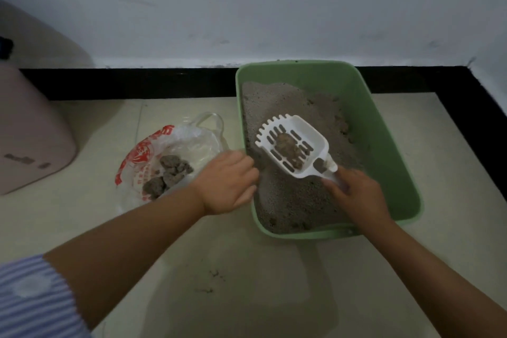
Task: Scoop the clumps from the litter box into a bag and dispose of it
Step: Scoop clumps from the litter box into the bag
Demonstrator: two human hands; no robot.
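A green litter box filled with grey litter stands on the floor against the wall. My right hand grips the handle of a white slotted scoop, held over the litter with a brown clump lying in it. My left hand holds the left rim of the litter box with curled fingers. Left of the box lies an open clear plastic bag with red print, and several grey clumps sit inside it.
A pink bin or container stands at the left. A black skirting strip runs along the white wall behind. A few litter crumbs lie on the beige tiled floor in front of me.
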